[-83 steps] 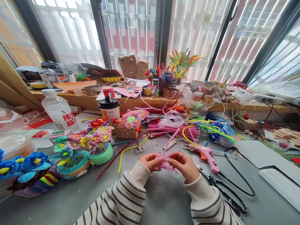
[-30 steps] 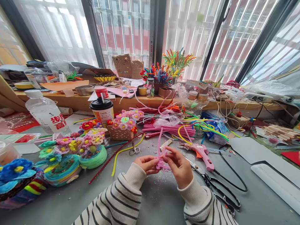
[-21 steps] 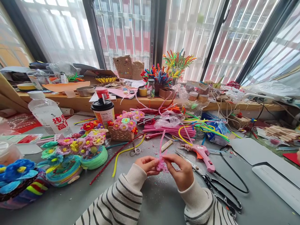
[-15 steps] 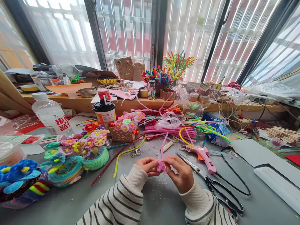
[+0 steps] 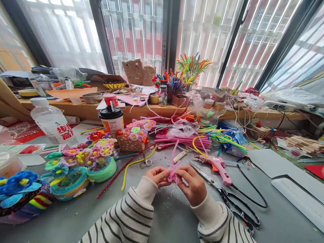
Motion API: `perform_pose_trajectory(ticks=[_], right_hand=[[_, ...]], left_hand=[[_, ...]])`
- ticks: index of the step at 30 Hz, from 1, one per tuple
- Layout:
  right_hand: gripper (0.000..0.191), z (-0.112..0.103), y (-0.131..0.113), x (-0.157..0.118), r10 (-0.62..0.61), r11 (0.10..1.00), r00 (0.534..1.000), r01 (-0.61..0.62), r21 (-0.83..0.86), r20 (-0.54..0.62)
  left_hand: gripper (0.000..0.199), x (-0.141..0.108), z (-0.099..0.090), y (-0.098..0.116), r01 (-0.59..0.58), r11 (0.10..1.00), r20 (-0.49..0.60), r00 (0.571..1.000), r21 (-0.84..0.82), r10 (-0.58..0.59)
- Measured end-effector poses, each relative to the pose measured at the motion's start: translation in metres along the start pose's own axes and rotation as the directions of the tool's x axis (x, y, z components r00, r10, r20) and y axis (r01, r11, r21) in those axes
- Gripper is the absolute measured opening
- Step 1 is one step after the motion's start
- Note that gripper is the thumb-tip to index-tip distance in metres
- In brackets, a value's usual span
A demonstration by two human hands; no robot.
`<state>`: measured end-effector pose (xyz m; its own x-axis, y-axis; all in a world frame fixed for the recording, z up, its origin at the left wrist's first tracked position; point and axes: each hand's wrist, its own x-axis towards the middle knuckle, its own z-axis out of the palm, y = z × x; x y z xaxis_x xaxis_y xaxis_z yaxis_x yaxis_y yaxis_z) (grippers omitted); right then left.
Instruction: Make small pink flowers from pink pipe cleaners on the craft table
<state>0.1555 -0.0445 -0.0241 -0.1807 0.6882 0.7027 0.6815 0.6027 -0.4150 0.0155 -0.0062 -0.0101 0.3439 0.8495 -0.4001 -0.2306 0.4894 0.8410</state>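
Note:
A small pink pipe-cleaner flower [image 5: 172, 176] is pinched between my two hands above the grey table, its loose stem ends pointing up and away from me. My left hand [image 5: 159, 176] grips it from the left with thumb and fingers closed. From the right, my right hand [image 5: 192, 185] pinches its edge between thumb and forefinger. Just right of that hand lie large black-handled scissors [image 5: 215, 184] and a pink glue gun [image 5: 217, 167]. Beyond the flower are a short pale stick-like piece [image 5: 180, 157] and a bundle of pink pipe cleaners [image 5: 182, 143].
Finished flower baskets [image 5: 101, 170] stand at the left, near a water bottle [image 5: 52, 121] and a lidded cup [image 5: 111, 119]. Small scissors [image 5: 146, 163] and a yellow pipe cleaner [image 5: 129, 167] lie left of centre. A black cord [image 5: 253, 199] loops at right beside white sheets [image 5: 275, 168].
Both hands stay closed on the pink flower; its stem ends have shifted, with the shorter one now showing more clearly. The whole view has moved slightly.

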Motion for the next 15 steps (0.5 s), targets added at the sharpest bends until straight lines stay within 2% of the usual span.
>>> perform_pose_trajectory(ticks=[5,8,11,13,15], right_hand=[[0.020,0.0004,0.0004,-0.0013,-0.011,1.000,0.999,0.011,0.008,0.033],[0.020,-0.0027,-0.0034,0.0013,0.034,0.995,0.999,-0.036,0.093,0.025],[0.016,-0.0066,-0.0074,0.0059,0.221,0.930,0.975,-0.218,0.296,0.023],[0.012,-0.0073,-0.0071,0.0080,0.363,0.826,0.928,-0.364,0.431,0.089],[0.013,-0.0056,-0.0038,0.0083,0.439,0.732,0.880,-0.466,0.498,0.179]], left_hand=[[0.034,-0.0031,0.0028,0.0010,-0.014,1.000,-0.032,0.999,-0.002,0.014],[0.034,-0.0033,0.0022,0.0012,-0.012,1.000,-0.037,0.999,-0.012,0.011],[0.032,-0.0029,0.0010,0.0020,0.001,1.000,-0.029,1.000,-0.012,-0.001],[0.032,-0.0024,0.0005,0.0023,0.009,1.000,-0.019,1.000,-0.006,-0.009],[0.031,-0.0019,0.0002,0.0020,0.005,1.000,-0.002,1.000,-0.001,-0.005]])
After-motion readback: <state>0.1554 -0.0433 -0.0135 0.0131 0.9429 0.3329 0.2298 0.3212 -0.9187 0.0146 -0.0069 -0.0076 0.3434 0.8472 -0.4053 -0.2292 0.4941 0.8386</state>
